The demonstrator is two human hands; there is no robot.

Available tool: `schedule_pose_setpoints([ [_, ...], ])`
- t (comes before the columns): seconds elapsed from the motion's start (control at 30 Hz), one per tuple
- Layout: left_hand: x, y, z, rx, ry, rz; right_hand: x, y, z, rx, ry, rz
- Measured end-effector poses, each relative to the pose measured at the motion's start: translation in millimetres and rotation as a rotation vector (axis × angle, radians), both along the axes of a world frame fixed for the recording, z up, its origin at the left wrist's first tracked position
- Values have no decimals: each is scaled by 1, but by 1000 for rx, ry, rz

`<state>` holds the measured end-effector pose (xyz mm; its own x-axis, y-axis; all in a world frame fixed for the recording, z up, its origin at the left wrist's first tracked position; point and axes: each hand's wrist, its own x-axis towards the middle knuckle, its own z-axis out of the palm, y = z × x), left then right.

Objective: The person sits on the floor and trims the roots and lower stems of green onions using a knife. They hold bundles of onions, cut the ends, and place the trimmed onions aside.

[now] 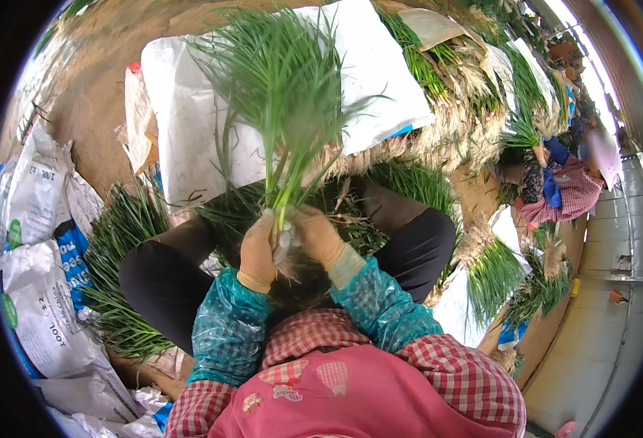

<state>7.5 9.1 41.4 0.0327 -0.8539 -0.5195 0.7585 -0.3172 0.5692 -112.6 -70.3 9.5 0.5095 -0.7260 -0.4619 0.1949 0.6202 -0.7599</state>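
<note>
My left hand (257, 253), in a cream glove, grips a bunch of long-leaved green plants (285, 93) by its pale stalks. The leaves fan out away from me and the roots (285, 269) hang below the fingers. My right hand (317, 236), gloved too, is curled against the same stalks from the right. Motion blurs its fingertips, so I cannot tell whether it grips any. Between my bent legs lies a heap of more such plants (362, 232), partly hidden by the hands.
White plastic sacks (190, 126) cover rooted bundles (453, 126) ahead. A leafy pile (121, 274) lies beside my left knee, with printed sacks (47, 306) farther left. On the right are another bundle (488, 274) and a seated person in a checked garment (565, 186).
</note>
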Motion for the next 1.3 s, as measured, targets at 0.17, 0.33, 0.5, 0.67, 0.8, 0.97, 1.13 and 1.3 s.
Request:
schedule_pose_setpoints([
  [0.17, -20, -4, 23, 66, -186, 48, -25, -18, -60, 137, 18, -226],
  [0.33, -5, -5, -12, -17, -480, 97, -55, 1, -29, -217, 805, 1045],
  [0.5, -1, 2, -38, -66, -1153, 21, -15, -10, 86, -712, 679, 386],
  [0.67, -9, -11, -15, 62, -1238, -120, 7, -29, 40, -1203, 779, 568],
  [0.8, 4, -1, -23, 70, -1040, -88, -25, -33, 80, -433, -9, 55],
  [0.97, 5, -11, -12, 125, -365, -75, -91, -36, 78, -132, -436, -227],
  [1.13, 10, -10, -5, 140, -36, 149, -134, -34, 105, -72, -994, -182],
  [1.3, 13, -7, -11, -28, 528, 214, -80, -27, 25, -190, 616, 720],
])
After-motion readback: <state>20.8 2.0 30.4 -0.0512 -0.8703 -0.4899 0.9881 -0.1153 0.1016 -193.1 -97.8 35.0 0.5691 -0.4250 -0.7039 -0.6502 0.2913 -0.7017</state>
